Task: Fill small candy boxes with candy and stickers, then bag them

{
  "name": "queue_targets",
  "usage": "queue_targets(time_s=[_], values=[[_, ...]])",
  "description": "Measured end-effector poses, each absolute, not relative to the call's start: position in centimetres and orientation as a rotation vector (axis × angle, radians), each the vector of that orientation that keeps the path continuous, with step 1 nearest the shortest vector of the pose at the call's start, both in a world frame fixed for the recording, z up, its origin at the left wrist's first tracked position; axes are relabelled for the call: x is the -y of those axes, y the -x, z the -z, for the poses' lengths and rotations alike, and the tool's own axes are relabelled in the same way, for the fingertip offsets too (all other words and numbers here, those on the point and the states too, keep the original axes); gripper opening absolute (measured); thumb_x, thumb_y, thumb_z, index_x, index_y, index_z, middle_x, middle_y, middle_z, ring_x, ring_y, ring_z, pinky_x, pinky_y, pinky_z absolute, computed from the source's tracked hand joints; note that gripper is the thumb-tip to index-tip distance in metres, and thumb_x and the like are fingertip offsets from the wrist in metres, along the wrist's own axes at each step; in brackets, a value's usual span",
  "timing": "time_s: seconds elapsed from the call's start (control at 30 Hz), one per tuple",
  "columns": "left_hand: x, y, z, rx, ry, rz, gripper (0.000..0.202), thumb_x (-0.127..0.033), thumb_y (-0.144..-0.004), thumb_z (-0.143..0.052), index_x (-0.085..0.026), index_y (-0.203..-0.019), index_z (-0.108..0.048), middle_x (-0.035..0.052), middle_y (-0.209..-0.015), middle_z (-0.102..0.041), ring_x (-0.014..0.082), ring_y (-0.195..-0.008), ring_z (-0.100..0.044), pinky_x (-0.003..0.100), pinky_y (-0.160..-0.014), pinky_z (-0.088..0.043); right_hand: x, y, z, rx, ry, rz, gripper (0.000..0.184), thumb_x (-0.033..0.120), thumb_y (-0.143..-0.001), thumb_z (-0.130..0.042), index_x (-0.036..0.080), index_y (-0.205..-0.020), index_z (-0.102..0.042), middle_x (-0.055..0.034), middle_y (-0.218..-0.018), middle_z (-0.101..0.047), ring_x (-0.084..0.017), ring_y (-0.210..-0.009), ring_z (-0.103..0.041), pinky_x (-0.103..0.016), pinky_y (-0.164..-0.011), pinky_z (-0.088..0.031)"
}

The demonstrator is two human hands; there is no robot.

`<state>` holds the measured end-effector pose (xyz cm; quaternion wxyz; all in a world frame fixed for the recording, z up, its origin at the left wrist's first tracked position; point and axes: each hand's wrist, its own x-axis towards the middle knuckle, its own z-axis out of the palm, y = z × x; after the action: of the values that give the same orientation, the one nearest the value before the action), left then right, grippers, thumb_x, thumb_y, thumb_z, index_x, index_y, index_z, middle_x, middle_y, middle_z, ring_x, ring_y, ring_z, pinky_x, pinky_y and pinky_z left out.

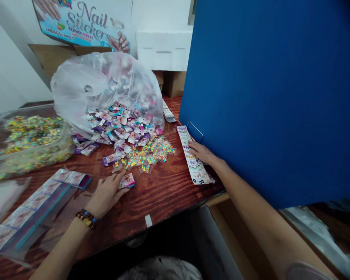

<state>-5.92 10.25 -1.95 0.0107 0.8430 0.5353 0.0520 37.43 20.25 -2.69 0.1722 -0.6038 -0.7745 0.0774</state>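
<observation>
Bag (72, 83) of boxes (119, 121), tub (43, 151) of candies (35, 130)

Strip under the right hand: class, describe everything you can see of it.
The strip is long, narrow and pale, perhaps paper or card, printed with rows of small coloured designs, black at the near end. It lies on the wooden table beside the blue panel; the right hand rests across its right edge.
</observation>
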Motion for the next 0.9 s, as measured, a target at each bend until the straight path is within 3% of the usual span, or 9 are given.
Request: queue_targets(time_s=[0.33, 0.53, 0.77, 0.9], values=[[-9.1, 5.4, 1.0, -1.721, -2.676, -0.432, 0.060, -0.039, -0.090, -0.048, -0.020, -0.143, -0.027, 0.0137, -0.119, -0.061, 0.0270, -0.104, -0.059, 0.039, -0.086, -0.038, -19.3, -36.8, 3.2, 2.110, 1.635, -0.148, 0.023, 0.024, -0.084, -0.055, 0.023, -0.096, -0.074, -0.0033, -0.115, -0.070, -0.023, -0.119, -0.056, -0.037, -0.103, -0.043], [-7.2, 4.5, -0.4, -1.694, -2.605, -0.733, 0.047, -0.036, -0.092, -0.044, -0.022, -0.136, -0.038, 0.0111, -0.116, -0.062, 0.0254, -0.105, -0.057, 0.040, -0.090, -0.036, -18.0, -36.1, 2.4, 2.170, 1.599, -0.083, 0.017, 0.024, -0.084, -0.055, 0.021, -0.086, -0.072, -0.0063, -0.103, -0.072, -0.023, -0.107, -0.062, -0.035, -0.095, -0.045], [-5.2, -0.3, -0.2, -1.443, -2.293, -0.926, 0.029, -0.033, -0.091, -0.048, -0.022, -0.116, -0.058, 0.0071, -0.112, -0.065, 0.0224, -0.107, -0.057, 0.041, -0.097, -0.038, -16.3, -34.9, 1.3, 2.189, 1.648, -0.012, 0.015, 0.020, -0.086, -0.049, 0.017, -0.078, -0.061, -0.0094, -0.089, -0.065, -0.023, -0.090, -0.058, -0.035, -0.084, -0.043], [-5.4, -4.3, 0.0, -1.345, -1.884, -0.904, 0.027, -0.037, -0.089, -0.050, -0.020, -0.104, -0.065, 0.0075, -0.105, -0.068, 0.0209, -0.098, -0.062, 0.036, -0.092, -0.045, -13.6, -33.3, -0.7, 2.212, 1.561, 0.002, 0.013, 0.021, -0.088, -0.047, 0.018, -0.079, -0.056, -0.0082, -0.086, -0.062, -0.023, -0.089, -0.055, -0.036, -0.085, -0.041]])
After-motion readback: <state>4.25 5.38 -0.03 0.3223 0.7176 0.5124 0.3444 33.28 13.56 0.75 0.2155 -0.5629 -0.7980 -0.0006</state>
